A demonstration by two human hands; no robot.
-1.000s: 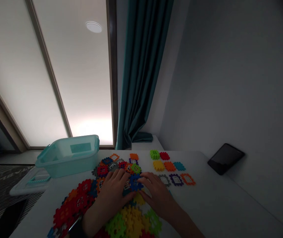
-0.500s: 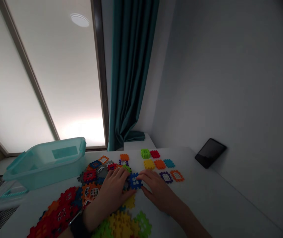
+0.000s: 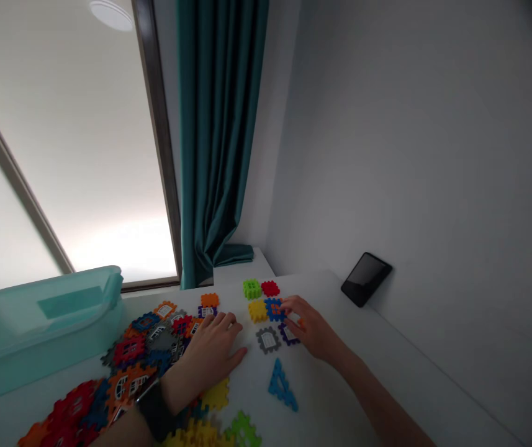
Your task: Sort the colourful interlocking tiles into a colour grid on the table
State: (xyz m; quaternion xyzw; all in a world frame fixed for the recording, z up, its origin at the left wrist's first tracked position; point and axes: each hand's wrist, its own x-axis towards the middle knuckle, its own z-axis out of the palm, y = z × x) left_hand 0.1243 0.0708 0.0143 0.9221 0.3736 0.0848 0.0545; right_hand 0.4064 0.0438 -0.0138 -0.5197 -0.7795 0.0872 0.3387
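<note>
At the right side of the table, my right hand [image 3: 313, 329] has its thumb and fingertips on the edge of a blue square window tile [image 3: 274, 309]. That tile lies beside a yellow tile [image 3: 257, 311], apparently over an orange one that is mostly covered. A purple frame tile [image 3: 288, 334] shows partly under the hand, and a grey frame tile [image 3: 268, 339] is left of it. My left hand [image 3: 214, 344], wearing a black watch, is open with fingers spread, at the right edge of a pile of mixed gear-edged tiles [image 3: 158, 338].
A teal plastic bin [image 3: 51, 335] stands at the left. A light-green stack [image 3: 252, 288] and a red tile [image 3: 270, 288] are at the back. Nearer me lies a blue triangle piece [image 3: 283, 386]. A black tablet-like device [image 3: 367, 279] leans against the wall.
My right hand has carried the blue window tile from the pile's edge to the sorted tiles. My left hand has let go of it. The view has turned right, uncovering the grey tile and blue triangle.
</note>
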